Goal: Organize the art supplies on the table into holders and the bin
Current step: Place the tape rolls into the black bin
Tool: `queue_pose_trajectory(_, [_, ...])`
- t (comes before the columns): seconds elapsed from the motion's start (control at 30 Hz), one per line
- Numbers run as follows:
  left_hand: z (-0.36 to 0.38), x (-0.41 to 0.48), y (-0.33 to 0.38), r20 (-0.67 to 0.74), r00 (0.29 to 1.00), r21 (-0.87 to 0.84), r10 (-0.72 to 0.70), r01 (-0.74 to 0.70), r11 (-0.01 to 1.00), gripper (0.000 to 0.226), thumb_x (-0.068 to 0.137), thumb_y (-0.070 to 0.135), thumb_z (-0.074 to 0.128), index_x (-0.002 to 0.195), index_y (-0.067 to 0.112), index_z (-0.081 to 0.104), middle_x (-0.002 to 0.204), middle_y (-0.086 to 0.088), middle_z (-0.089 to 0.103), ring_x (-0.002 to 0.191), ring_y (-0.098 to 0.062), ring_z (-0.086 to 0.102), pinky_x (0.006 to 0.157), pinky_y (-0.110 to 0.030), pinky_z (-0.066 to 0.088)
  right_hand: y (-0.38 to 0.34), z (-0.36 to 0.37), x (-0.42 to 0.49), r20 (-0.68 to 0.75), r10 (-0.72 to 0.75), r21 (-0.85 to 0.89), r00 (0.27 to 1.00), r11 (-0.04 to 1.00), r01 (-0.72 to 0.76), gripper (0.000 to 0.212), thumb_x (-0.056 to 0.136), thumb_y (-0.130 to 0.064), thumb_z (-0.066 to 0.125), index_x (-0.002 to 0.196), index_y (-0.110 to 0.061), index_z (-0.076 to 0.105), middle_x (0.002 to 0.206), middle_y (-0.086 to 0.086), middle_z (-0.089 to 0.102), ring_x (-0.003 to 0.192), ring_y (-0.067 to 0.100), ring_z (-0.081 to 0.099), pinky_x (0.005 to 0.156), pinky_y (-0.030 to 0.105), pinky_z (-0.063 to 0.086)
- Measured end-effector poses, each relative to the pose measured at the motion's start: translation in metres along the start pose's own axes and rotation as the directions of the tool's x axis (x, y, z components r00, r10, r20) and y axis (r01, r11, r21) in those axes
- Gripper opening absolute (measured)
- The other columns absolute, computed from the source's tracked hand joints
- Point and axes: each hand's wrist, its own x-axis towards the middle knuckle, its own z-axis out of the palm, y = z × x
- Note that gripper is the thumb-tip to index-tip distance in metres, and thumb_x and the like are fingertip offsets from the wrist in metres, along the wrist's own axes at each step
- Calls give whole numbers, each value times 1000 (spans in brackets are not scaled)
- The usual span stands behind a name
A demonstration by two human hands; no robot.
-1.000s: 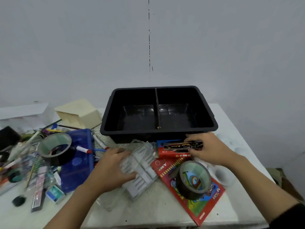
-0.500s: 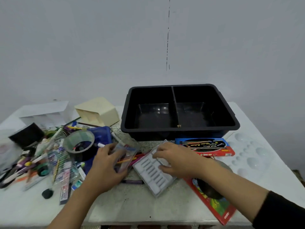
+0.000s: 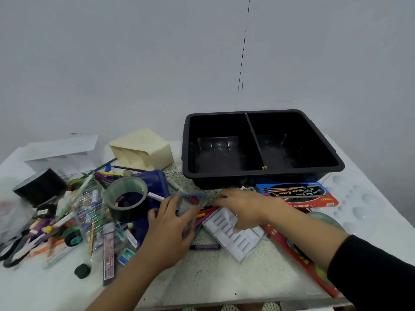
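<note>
The black two-compartment bin [image 3: 253, 174] stands at the back right, empty apart from a small speck. My left hand [image 3: 169, 230] grips a clear plastic case with a blue edge [image 3: 189, 202], tilted up just in front of the bin. My right hand [image 3: 243, 205] lies flat, fingers spread, over the top end of a white ridged tray insert [image 3: 235, 237]. Red and pink markers [image 3: 205, 215] lie between the two hands. A cream holder [image 3: 143, 149] lies on its side and a white holder [image 3: 65, 151] stands at the back left.
A tape roll [image 3: 125, 195] sits on a blue pouch [image 3: 155, 179]. Left of it are a heap of pens and markers [image 3: 67, 221] and a black roll [image 3: 40, 187]. A watercolour box [image 3: 298, 195], a red pencil box [image 3: 301, 254] and a white palette [image 3: 359, 205] lie at right.
My right hand left the watercolour box and came onto the white tray insert. My left hand took the clear case off the tray and raised it. The view swung left.
</note>
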Motion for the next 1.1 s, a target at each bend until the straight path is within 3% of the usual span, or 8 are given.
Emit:
queue_pose_trajectory(0.1, [-3, 7, -3, 12, 999, 0, 45, -45, 999, 48, 94, 41, 50, 139, 51, 39, 158, -6, 27, 146, -26, 16, 102, -52, 29, 1, 2, -1, -33, -2, 34, 999, 999, 3, 86, 77, -32, 85, 149, -18, 39, 147, 8, 38, 134, 29, 38, 109, 44, 39])
queue_pose_trajectory(0.27, [-4, 11, -1, 82, 995, 76, 65, -71, 995, 46, 96, 49, 38, 143, 51, 34, 163, -6, 15, 149, -25, 5, 106, -54, 23, 2, 6, -7, -89, 13, 24, 996, 1000, -11, 80, 78, -35, 83, 145, -20, 42, 135, 5, 41, 122, 25, 45, 98, 40, 46])
queue_pose_trajectory(0.5, [-15, 11, 4, 237, 967, 109, 95, -123, 986, 99, 70, 98, 27, 154, 48, 10, 166, -4, -6, 151, -27, -11, 113, -61, 4, 1, 2, -5, -43, 18, -11, 999, 1000, -18, 70, 80, -35, 79, 138, -22, 44, 132, 6, 44, 120, 27, 45, 93, 41, 47])
queue_pose_trajectory(0.7, [-4, 10, -5, 138, 987, 144, 88, -108, 984, 72, 81, 79, 36, 146, 49, 31, 163, -7, 22, 150, -27, 12, 102, -65, 26, 5, -2, -2, -4, 41, 5, 999, 999, -41, 83, 77, -39, 80, 146, -27, 35, 133, 11, 43, 124, 29, 43, 99, 44, 46])
queue_pose_trajectory(0.8, [-1, 7, -2, 117, 989, 99, 92, -104, 990, 75, 84, 83, 32, 150, 48, 26, 165, -5, 14, 152, -25, 4, 108, -62, 18, 12, 2, -2, -12, 34, 13, 999, 999, -34, 84, 76, -45, 79, 146, -29, 36, 131, 11, 47, 127, 31, 40, 103, 47, 43])
queue_pose_trajectory(0.93, [-6, 5, 3, 164, 980, 91, 112, -128, 988, 97, 75, 96, 25, 155, 44, 17, 167, -2, 1, 153, -21, -12, 113, -60, 5, 14, 0, -3, 10, 15, 22, 1000, 1000, -15, 77, 79, -40, 77, 144, -26, 40, 130, 10, 47, 126, 32, 38, 102, 51, 43])
queue_pose_trajectory(1.03, [-6, 7, 2, 153, 983, 107, 99, -116, 987, 89, 78, 93, 11, 152, 46, 24, 166, -2, 10, 154, -23, -2, 110, -61, 11, 12, -3, -4, 29, 3, 57, 1000, 998, -5, 76, 81, -36, 77, 146, -23, 40, 137, 9, 41, 132, 31, 33, 108, 53, 38])
queue_pose_trajectory(1.1, [-7, 7, 4, 113, 989, 109, 98, -111, 988, 82, 82, 87, 5, 147, 47, 33, 162, -3, 24, 152, -24, 13, 106, -61, 18, 12, -6, -7, -11, -16, 93, 1000, 996, 17, 74, 78, -38, 80, 142, -24, 45, 129, 5, 42, 121, 23, 35, 105, 47, 39])
